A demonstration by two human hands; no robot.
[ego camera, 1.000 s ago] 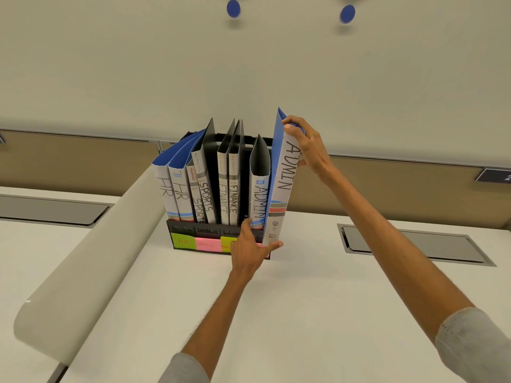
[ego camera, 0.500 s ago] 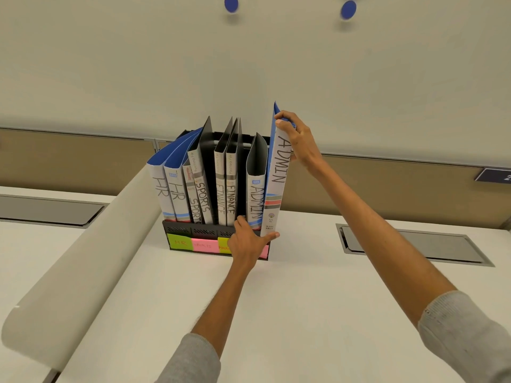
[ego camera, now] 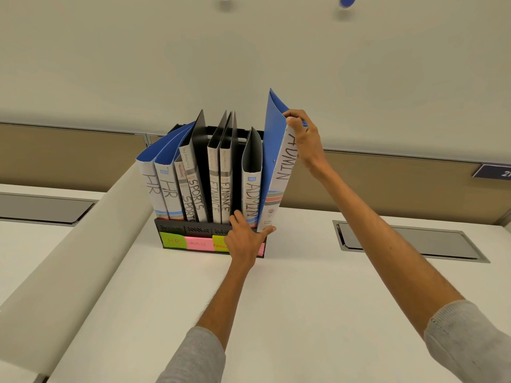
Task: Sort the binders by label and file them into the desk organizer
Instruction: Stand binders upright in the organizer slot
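A black desk organizer (ego camera: 177, 229) stands on the white desk with green, pink and yellow labels on its front. Upright in it are two HR binders (ego camera: 159, 189), two SPORTS binders (ego camera: 193, 186), two FINANCE binders (ego camera: 221, 186) and a black ADMIN binder (ego camera: 251, 194). A blue ADMIN binder (ego camera: 278, 167) stands at the organizer's right end, tilted slightly. My right hand (ego camera: 302, 134) grips its top edge. My left hand (ego camera: 244, 239) rests against the organizer's front, thumb under the blue binder's bottom corner, fingers spread by the black ADMIN binder.
A curved cream divider (ego camera: 69, 258) runs along the left of the desk. Grey cable hatches (ego camera: 409, 241) (ego camera: 41, 207) are set into the desktops right and left. A tan partition (ego camera: 387, 183) and a pale wall rise behind the organizer.
The blue ADMIN binder has swung more upright and moved in against the organizer's right end. My left hand stayed at its bottom corner; my right hand kept the top.
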